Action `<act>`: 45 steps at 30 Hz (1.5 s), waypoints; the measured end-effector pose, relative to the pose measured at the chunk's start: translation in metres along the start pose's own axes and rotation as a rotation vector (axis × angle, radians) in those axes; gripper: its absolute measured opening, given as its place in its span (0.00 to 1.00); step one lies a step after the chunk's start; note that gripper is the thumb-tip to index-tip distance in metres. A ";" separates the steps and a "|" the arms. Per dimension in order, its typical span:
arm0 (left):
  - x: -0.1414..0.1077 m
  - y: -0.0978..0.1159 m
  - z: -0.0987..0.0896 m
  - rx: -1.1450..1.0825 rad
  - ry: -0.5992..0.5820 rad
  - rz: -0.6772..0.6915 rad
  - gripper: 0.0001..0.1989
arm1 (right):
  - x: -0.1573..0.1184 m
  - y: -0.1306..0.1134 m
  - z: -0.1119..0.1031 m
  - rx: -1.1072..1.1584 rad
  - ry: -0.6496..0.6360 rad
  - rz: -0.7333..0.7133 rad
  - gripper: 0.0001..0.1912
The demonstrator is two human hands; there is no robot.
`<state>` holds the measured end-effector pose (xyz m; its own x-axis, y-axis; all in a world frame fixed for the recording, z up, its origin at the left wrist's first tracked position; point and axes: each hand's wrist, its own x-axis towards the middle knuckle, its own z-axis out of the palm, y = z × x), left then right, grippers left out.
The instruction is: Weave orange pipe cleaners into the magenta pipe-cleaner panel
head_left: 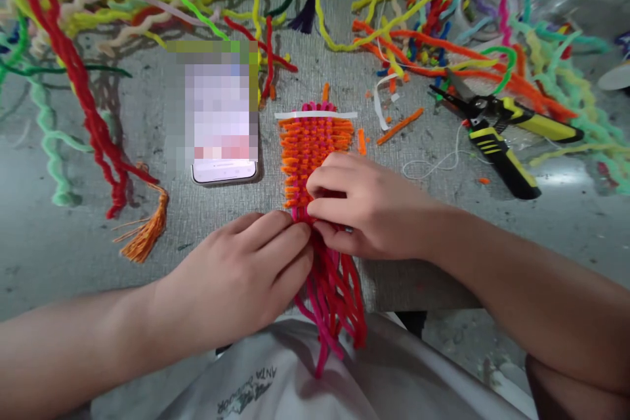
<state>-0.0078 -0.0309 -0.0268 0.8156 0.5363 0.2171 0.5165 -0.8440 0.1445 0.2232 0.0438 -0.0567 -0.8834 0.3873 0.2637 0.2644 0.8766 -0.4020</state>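
Worktop: While fuzzy strands in many colours crowd its far side, the worktop (197, 210) has the orange-and-pink woven piece (315, 144) near the middle, directly in front of the person.
Right hand: The right hand (369, 207) comes in from the right and overlaps the weave's near right edge, so it is the closer one to the woven part; its fingers are bent with narrow gaps between them, tips at the weave and the strands just below, and I cannot tell whether they pinch anything.
Left hand: The left hand (256, 259) comes in from the left, its fingers curled together and closed on the strands just below the weave, the exact pinch hidden.
Weave's long axis: It runs away from the body, nearly straight, with the finished-looking rows ahead of the left fingers and partly under the right ones.
Loose pink and red strands (339, 295): They trail from the near end, past both hands, toward the person's clothing.
Phone (221, 118): It lies left of the weave, apart from it.
Cutters (487, 125): They lie well to the right, handles apart.
White strip (315, 115): It crosses the weave's far end, at right angles to that axis.
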 end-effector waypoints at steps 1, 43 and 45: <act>0.000 0.000 -0.001 -0.001 -0.003 0.002 0.14 | 0.000 0.000 0.000 -0.003 -0.006 -0.003 0.09; -0.001 -0.011 0.014 0.017 -0.057 -0.209 0.13 | -0.005 -0.002 -0.004 0.256 -0.047 0.105 0.04; -0.001 -0.010 0.015 0.007 -0.046 -0.204 0.12 | -0.006 -0.003 -0.004 0.284 -0.038 0.125 0.04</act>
<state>-0.0100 -0.0227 -0.0425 0.7045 0.6957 0.1401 0.6742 -0.7178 0.1740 0.2292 0.0400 -0.0536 -0.8663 0.4711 0.1660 0.2577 0.7063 -0.6593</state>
